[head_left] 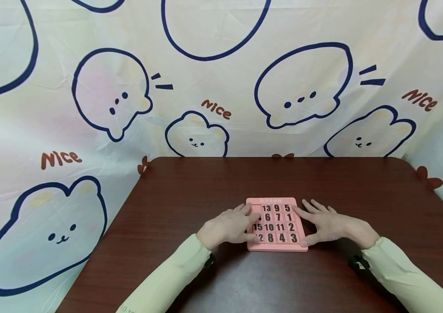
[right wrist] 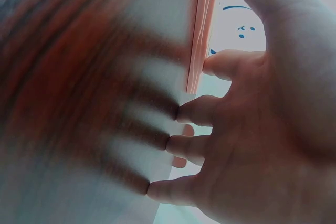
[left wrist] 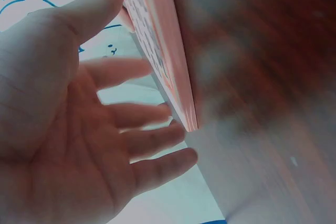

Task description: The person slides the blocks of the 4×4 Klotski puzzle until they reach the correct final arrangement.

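A pink sliding number puzzle (head_left: 280, 247) lies flat on the brown table, its dark-numbered tiles facing up. In its top row I read 13, 9 and 5, with a bare slot at the upper left. My left hand (head_left: 229, 225) reaches over the puzzle's left side, fingers spread and thumb by the bottom-left tile, covering part of that column. At the right side, my right hand (head_left: 328, 225) has its thumb at the lower right corner and its index finger near the upper right edge. Its other fingertips touch the table in the right wrist view.
The dark brown wooden table (head_left: 190, 187) extends around the puzzle. Behind it and at the sides hangs a pale cloth (head_left: 241, 82) with blue-outlined cartoon bears. Dark straps sit at both wrists, below light green sleeves (head_left: 170, 278).
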A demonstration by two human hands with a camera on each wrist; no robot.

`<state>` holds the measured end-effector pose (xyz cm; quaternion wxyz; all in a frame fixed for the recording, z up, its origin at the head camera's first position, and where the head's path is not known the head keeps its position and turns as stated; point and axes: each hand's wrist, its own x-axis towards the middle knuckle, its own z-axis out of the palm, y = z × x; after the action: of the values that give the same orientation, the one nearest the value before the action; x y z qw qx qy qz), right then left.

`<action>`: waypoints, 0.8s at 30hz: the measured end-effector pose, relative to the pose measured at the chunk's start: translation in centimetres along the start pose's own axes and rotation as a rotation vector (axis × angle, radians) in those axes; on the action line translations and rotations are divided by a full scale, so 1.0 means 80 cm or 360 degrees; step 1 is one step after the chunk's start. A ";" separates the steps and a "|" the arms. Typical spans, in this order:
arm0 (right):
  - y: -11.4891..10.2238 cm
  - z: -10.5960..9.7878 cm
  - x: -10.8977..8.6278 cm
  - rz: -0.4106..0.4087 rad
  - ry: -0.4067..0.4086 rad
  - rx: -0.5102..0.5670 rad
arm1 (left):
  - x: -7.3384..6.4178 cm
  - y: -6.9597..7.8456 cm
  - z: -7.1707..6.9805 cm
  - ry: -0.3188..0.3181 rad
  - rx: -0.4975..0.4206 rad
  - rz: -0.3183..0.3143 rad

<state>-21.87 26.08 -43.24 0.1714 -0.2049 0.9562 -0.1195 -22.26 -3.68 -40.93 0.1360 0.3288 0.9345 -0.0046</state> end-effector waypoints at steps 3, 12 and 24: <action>0.000 -0.001 0.000 -0.0009 0.0003 -0.0004 | 0.009 0.000 -0.004 0.0031 -0.0055 -0.0015; -0.003 -0.002 0.000 -0.0004 -0.0029 0.0012 | 0.043 0.012 -0.009 -0.0017 -0.0101 -0.0052; -0.002 -0.001 -0.001 -0.0002 -0.0041 0.0031 | 0.051 0.014 0.000 -0.0098 -0.0067 -0.0166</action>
<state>-21.80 26.01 -43.12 0.1855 -0.2053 0.9526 -0.1263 -24.57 -0.29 -41.91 0.1711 0.2766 0.9456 -0.0022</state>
